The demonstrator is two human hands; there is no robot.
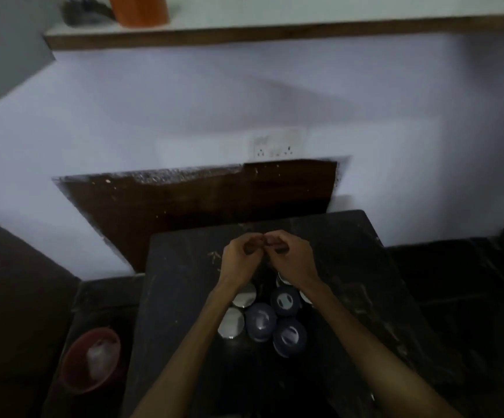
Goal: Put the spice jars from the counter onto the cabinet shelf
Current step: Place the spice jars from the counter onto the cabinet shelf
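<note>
While the spice jars [261, 319] stand clustered on the dark counter [184, 312] beneath my forearms, lids up in blue and silver, I see my left hand [241, 259] and right hand [290, 257] curled just beyond them, fingertips meeting; whether they hold anything I cannot tell. Farther up the pale wall runs the shelf [275, 33], bearing an orange container [137, 10].

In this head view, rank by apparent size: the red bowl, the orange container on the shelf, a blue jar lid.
1. red bowl, though it sits nearer the camera.
2. orange container, cropped by the frame's top edge, so its full size is unsure.
3. blue jar lid, clearly smallest.
</note>
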